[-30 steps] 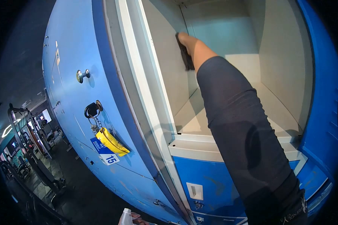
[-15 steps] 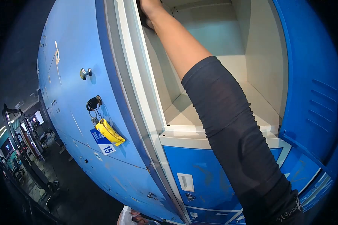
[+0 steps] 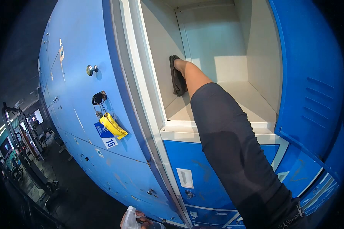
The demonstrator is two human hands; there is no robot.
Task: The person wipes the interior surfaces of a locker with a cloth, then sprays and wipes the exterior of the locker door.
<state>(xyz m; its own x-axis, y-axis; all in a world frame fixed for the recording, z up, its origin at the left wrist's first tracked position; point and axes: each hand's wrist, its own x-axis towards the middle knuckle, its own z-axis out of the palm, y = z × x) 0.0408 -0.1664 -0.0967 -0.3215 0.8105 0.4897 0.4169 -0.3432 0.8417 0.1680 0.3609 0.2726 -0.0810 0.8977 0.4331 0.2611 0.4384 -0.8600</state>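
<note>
My right hand [image 3: 180, 66] reaches deep into the open locker [image 3: 233, 97], its arm in a dark sleeve. It presses a dark cloth [image 3: 176, 81] against the left inner wall, low down near the back. Most of the fingers are hidden behind the cloth and the wrist. At the bottom edge of the view, my left hand [image 3: 143, 220] is closed around a spray bottle [image 3: 131, 216] with a whitish head. Only the bottle's top and part of the fingers show.
The blue locker door [image 3: 313, 80] stands swung out on the right. On the left, a closed blue door carries a metal knob [image 3: 91, 70] and hanging keys with a yellow tag [image 3: 113, 126] and a card marked 15. Gym machines [image 3: 26, 152] stand beyond at far left.
My right hand has moved down the left inner wall with the dark cloth, from the upper front to low near the back. My left hand still holds the spray bottle.
</note>
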